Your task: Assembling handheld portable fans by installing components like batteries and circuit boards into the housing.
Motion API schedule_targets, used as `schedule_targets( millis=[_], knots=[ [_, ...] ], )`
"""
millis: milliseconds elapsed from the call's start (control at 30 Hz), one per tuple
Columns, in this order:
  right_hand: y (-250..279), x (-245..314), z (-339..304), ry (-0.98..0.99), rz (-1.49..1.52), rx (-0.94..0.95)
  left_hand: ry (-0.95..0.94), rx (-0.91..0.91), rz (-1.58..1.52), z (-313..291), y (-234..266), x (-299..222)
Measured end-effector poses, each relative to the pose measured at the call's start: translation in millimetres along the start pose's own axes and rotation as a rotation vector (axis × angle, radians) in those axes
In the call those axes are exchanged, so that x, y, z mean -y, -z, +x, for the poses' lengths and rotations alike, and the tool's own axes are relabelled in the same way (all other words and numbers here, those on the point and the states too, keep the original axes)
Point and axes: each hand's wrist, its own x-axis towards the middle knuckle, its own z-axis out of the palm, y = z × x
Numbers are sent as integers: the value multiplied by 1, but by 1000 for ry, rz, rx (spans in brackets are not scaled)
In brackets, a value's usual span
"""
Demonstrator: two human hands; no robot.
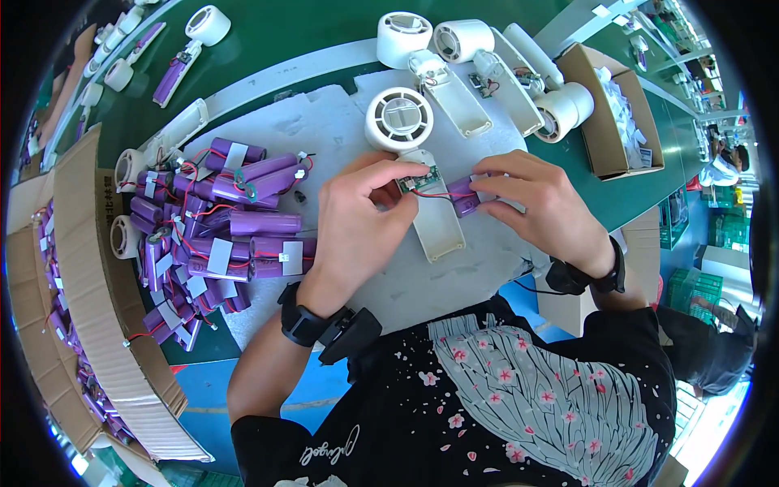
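Note:
A white handheld fan housing lies open on the pale work mat, its round head pointing away from me. My left hand pinches at the small green circuit board near the housing's neck; its fingertips cover part of the board and the wire plug there. In my right hand is a purple battery pack, held just right of the housing. Red wire runs from the pack to the board. To the left of my left hand lies a heap of purple battery packs with red leads.
More open fan housings lie at the back of the mat. A cardboard box of small white parts stands at the back right. At the left is a large cardboard box with more packs. Other fans sit on the green table beyond a grey rail.

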Motion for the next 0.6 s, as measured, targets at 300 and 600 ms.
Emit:
schedule_targets(
  millis=[300, 600],
  knots=[
    [0, -3, -5, 74, -90, 8, 7, 18, 28, 0, 1, 1],
    [2, 8, 4, 114, -307, 156, 26, 28, 47, 2, -1, 0]
  ],
)
